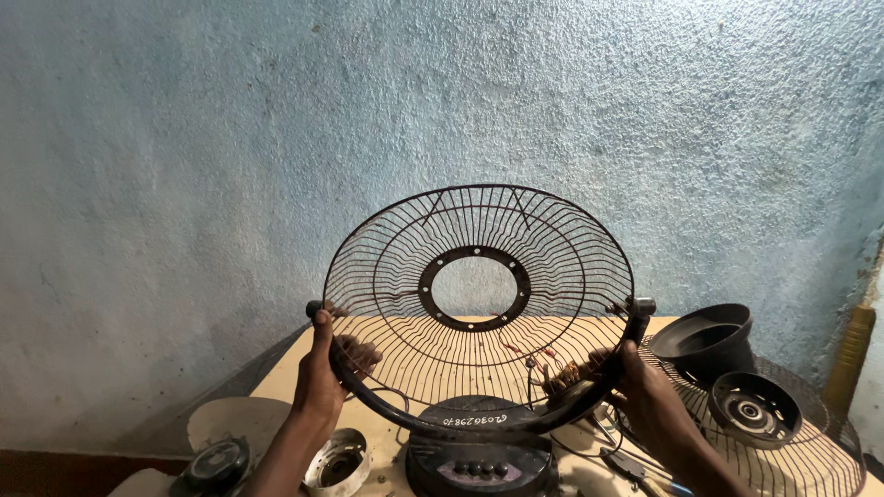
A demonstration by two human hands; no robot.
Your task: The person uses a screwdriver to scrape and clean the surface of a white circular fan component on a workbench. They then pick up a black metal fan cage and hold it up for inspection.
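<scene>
A: Head view, hands first. What has the left hand (320, 382) got?

B: It is closed around the left arm of a dark curved yoke (479, 425), thumb up along the arm near its tip, fingers showing through the wires behind.

A: And the right hand (645, 391)?

B: Closed on the right arm of the same yoke, just below the end with a small grey fitting. Both hands grip it from outside.

A: Where is the grille (479, 294)?

B: Held upright between the 2 arms of the yoke, raised above the table (290, 364), in front of the blue wall (230, 138). It is a rusty round wire guard with a dark ring in its middle, and the wall shows through the hole.

A: Anything under it?

B: A dark fan base (479, 465) with a row of buttons sits right beneath the yoke's lowest part. Loose wires (552, 368) hang near the right hand.

A: Further out?

B: Left of the base, a metal housing (337, 460) and a dark round part (217, 463). At right, a second grille (810, 442) lies flat, with a black motor cover (704, 336) and a black disc (755, 410) on it. A yellow handle (852, 354) leans at the far right.
</scene>
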